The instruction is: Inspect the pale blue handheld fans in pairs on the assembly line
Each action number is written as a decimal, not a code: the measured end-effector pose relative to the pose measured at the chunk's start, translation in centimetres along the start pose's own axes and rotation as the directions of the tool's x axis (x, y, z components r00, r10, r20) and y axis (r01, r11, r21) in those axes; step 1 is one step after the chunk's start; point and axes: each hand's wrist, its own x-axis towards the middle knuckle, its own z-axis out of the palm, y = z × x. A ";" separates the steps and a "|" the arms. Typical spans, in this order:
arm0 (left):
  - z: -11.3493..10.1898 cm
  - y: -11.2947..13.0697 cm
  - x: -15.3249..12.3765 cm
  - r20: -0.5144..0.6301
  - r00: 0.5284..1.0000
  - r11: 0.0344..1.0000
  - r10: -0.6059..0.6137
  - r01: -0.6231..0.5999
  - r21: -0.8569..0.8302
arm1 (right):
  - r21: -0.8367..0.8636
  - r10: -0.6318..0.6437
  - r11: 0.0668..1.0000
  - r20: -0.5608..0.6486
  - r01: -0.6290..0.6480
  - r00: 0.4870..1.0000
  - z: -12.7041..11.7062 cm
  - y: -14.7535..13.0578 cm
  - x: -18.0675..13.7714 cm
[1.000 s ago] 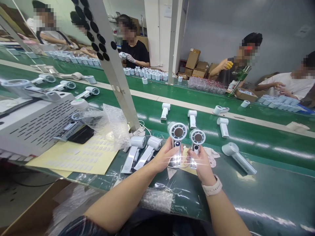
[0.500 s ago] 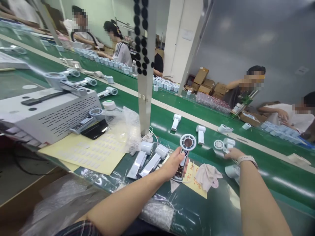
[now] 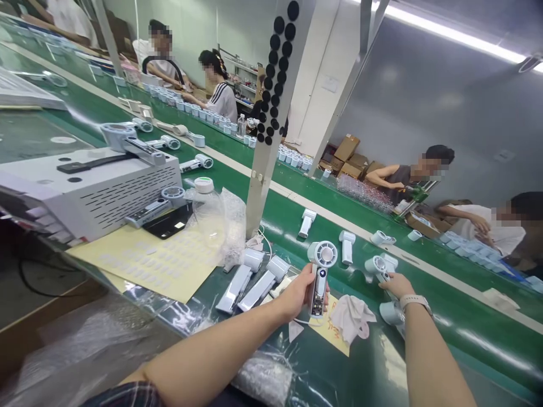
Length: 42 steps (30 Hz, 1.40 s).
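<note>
My left hand (image 3: 300, 294) is closed around the handle of a pale blue handheld fan (image 3: 324, 255). Its round grille is uppermost, and the open handle front bares the inner parts. Farther right, my right hand (image 3: 397, 284) has its fingers closed on the handle of a second handheld fan (image 3: 375, 265) at the belt's near side; its fingertips are partly hidden. Another fan (image 3: 390, 263) lies just behind that one, and a further fan (image 3: 391, 312) rests below my right wrist. Two fans (image 3: 235, 288) (image 3: 265, 285) lie side by side left of my left hand.
A crumpled cloth (image 3: 353, 317) lies on a yellow note. Left are a yellow sticker sheet (image 3: 186, 285), bubble wrap (image 3: 234, 226) and a white vented box (image 3: 131, 198). A metal post (image 3: 259, 186) rises at the belt (image 3: 292, 226). Several people sit across it.
The view has tilted and shifted slightly. The fan in my left hand has turned, its grille centre now lighter. The fan at my right hand has turned so its side shows more.
</note>
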 end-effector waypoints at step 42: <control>0.4 1.7 -2.4 0.129 0.986 0.985 -0.102 0.083 0.149 | 0.887 -0.183 -0.215 0.375 -0.409 0.909 6.9 -6.4 -14.8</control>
